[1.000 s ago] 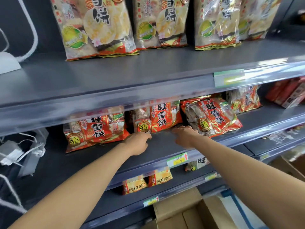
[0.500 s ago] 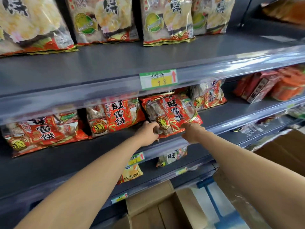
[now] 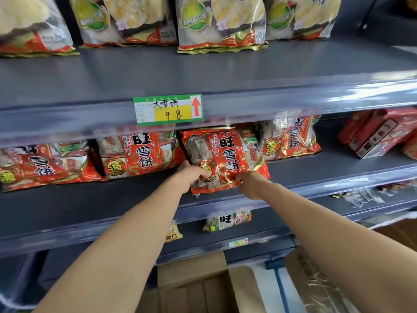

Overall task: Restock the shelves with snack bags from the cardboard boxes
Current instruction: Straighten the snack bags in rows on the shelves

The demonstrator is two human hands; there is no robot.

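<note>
Both arms reach up from the bottom of the frame to the middle shelf. At the centre, the left hand grips the lower left of a red rice-cracker bag, its fingers curled over the front of the pack. The right hand pinches the bag's lower right corner, fingers bunched tight on the crinkled foil. The bag leans back at a tilt, with its bottom edge close to the shelf's front lip. I cannot tell whether it rests on the board or is lifted just off it.

A matching bag stands just to its left, and another sits further back on the right. Red cartons lie at the right edge. In the upper part of the frame, pale cracker bags line the top shelf. A green-bordered price tag with a red arrow sits on that shelf's rail. An open cardboard box is at the bottom centre.
</note>
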